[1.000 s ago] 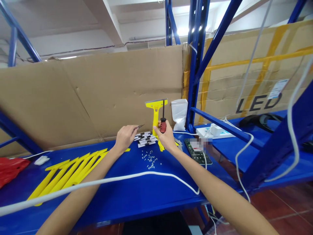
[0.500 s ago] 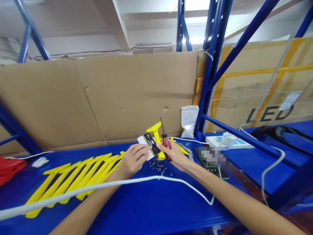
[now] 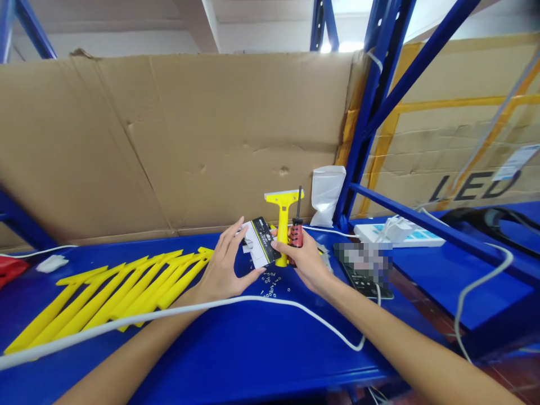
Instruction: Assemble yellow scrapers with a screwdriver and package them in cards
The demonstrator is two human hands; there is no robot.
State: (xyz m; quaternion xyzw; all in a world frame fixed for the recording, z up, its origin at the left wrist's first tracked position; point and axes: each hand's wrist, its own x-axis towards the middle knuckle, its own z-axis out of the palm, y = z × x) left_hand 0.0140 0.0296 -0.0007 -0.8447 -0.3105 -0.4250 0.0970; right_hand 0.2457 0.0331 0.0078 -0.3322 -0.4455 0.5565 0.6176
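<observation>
My right hand (image 3: 310, 261) is closed around a yellow scraper (image 3: 283, 219) and a red-handled screwdriver (image 3: 297, 233), both upright side by side. Its thumb reaches the right edge of a black-and-white printed card or small packet (image 3: 262, 239). My left hand (image 3: 223, 267) is at the card's left side, thumb and fingers spread apart; whether the fingertips touch the card I cannot tell. On the blue table below lie several tiny metal pieces (image 3: 270, 284). Several more yellow scraper handles (image 3: 105, 292) rest in a slanted row to the left.
A white cable (image 3: 291, 304) runs across the foreground, in front of my forearms. At the right are a phone (image 3: 363, 270), partly blurred, and a white power strip (image 3: 415, 236). A white plastic bag (image 3: 328, 194) stands by the blue rack post (image 3: 371, 112). Cardboard (image 3: 211, 140) forms the back.
The scraper and screwdriver have turned more upright, with the scraper's head facing me. My left hand's fingers have come off the card's face and spread. The whole view has tilted down slightly.
</observation>
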